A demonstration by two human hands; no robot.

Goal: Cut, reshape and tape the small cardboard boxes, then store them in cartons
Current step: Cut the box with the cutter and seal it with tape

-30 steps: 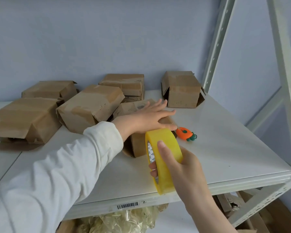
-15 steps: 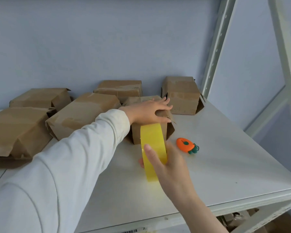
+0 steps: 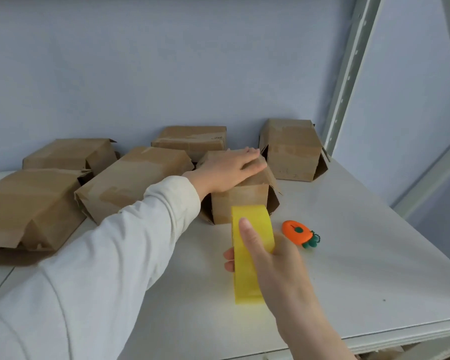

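Observation:
A small brown cardboard box (image 3: 240, 201) stands on the white shelf (image 3: 348, 255), its side flaps sticking out. My left hand (image 3: 229, 170) lies flat on top of the box with straight fingers, pressing it down. My right hand (image 3: 268, 258) grips a yellow roll of tape (image 3: 250, 255), thumb along its outer face and fingers through the core, just in front of the box. An orange carrot-shaped cutter (image 3: 299, 233) lies on the shelf to the right of the roll.
Several other brown boxes sit on the shelf: one at the back right (image 3: 294, 149), one behind (image 3: 192, 140), one at the left of the pressed box (image 3: 133, 178), two further left (image 3: 31, 203). A metal shelf upright (image 3: 348, 74) rises at the right.
The view has shifted lower and closer. My left hand moved from the box's near edge to lie flat over its top. My right hand stays gripping the tape roll in front of it.

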